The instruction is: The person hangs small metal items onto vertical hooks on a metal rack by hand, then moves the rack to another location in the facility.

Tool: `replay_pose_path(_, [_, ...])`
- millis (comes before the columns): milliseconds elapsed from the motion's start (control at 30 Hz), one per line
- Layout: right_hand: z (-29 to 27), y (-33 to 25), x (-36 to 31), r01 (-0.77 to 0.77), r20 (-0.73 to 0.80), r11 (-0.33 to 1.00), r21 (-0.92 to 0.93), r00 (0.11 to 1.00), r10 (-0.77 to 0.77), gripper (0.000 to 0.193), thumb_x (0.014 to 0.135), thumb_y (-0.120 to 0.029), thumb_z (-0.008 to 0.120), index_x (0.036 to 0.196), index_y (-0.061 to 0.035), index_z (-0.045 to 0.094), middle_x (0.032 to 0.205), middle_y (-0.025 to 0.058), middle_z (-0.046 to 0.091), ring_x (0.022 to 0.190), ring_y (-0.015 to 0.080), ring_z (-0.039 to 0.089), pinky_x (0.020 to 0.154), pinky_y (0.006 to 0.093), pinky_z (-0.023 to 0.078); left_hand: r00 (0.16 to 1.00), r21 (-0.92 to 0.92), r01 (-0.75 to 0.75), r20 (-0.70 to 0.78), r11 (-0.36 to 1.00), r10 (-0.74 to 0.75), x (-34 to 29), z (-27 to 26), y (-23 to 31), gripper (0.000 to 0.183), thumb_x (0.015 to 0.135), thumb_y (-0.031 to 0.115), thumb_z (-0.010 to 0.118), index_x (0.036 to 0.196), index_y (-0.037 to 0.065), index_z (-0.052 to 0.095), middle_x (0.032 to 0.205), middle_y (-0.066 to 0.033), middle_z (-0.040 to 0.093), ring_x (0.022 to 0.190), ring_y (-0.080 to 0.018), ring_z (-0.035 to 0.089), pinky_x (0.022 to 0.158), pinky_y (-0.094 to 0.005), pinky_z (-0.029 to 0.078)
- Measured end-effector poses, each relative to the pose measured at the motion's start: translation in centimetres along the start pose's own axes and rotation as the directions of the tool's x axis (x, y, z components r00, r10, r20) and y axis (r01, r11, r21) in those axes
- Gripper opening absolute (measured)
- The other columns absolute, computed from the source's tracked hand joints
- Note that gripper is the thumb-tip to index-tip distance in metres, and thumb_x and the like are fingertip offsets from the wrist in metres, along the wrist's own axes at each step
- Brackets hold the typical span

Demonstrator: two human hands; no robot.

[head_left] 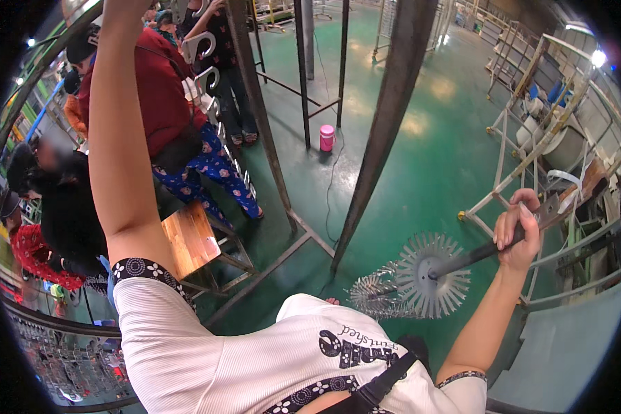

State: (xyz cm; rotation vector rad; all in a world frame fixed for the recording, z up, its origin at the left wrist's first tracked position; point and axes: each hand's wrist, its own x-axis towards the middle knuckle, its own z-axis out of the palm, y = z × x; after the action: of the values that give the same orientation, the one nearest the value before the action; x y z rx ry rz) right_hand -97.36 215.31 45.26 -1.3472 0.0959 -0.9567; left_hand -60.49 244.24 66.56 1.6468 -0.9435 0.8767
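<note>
My right hand is closed around a dark metal bar on the right side. At the bar's inner end is a round silver metal disc cut into many narrow radial blades. A second cluster of silver blades sits just left of it, in front of my body. Beyond my fingers, toward the right, a flat brownish metal piece continues in line with the bar; whether they are joined I cannot tell. My left arm is stretched up along the left, and its hand is cut off by the top edge.
Dark steel posts rise ahead of me. Silver hooks hang in a row beside a person in a red top. A wooden-topped stool stands at left, a pink bucket farther off. Wheeled frames line the right.
</note>
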Motion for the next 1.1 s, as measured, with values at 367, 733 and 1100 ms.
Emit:
replay_pose_path(367, [-3.5, 0.0, -2.1, 0.020, 0.098, 0.999, 0.031, 0.995, -0.023, 0.028, 0.079, -0.020, 0.044, 0.091, 0.0047, 0.041, 0.040, -0.0003, 0.033, 0.029, 0.0093, 0.030, 0.032, 0.0212, 0.028, 0.834, -0.342, 0.421, 0.511, 0.840, -0.210, -16.7, 4.5, -2.3, 0.017, 0.081, 0.011, 0.058, 0.092, -0.001, 0.062, 0.081, -0.0017, 0.061, 0.070, -0.0039, 0.053, 0.060, -0.0142, 0.037])
replay_pose_path(733, [-2.7, -1.7, -1.2, -0.022, 0.288, 0.994, 0.104, 0.958, -0.008, 0.031, 0.076, -0.025, 0.049, 0.087, 0.0032, 0.040, 0.038, -0.0009, 0.036, 0.028, 0.0082, 0.031, 0.031, 0.0213, 0.027, 0.513, -0.425, 0.493, 0.847, 0.759, 0.140, -31.0, 11.6, 2.0, 0.011, 0.066, 0.000, 0.066, 0.077, -0.002, 0.063, 0.071, -0.0077, 0.061, 0.064, -0.0143, 0.054, 0.056, -0.0248, 0.040])
replay_pose_path(1100, [-7.0, -2.7, -3.4, -0.095, 0.378, 0.984, 0.148, 0.925, 0.032, 0.032, 0.075, -0.025, 0.050, 0.086, 0.0042, 0.041, 0.039, -0.0003, 0.036, 0.028, 0.0088, 0.031, 0.032, 0.0213, 0.028, 0.383, -0.491, 0.494, 0.864, 0.717, 0.327, -45.1, 19.8, 7.9, 0.013, 0.067, 0.004, 0.066, 0.080, 0.004, 0.064, 0.071, -0.0083, 0.059, 0.069, -0.0231, 0.055, 0.061, -0.0314, 0.044])
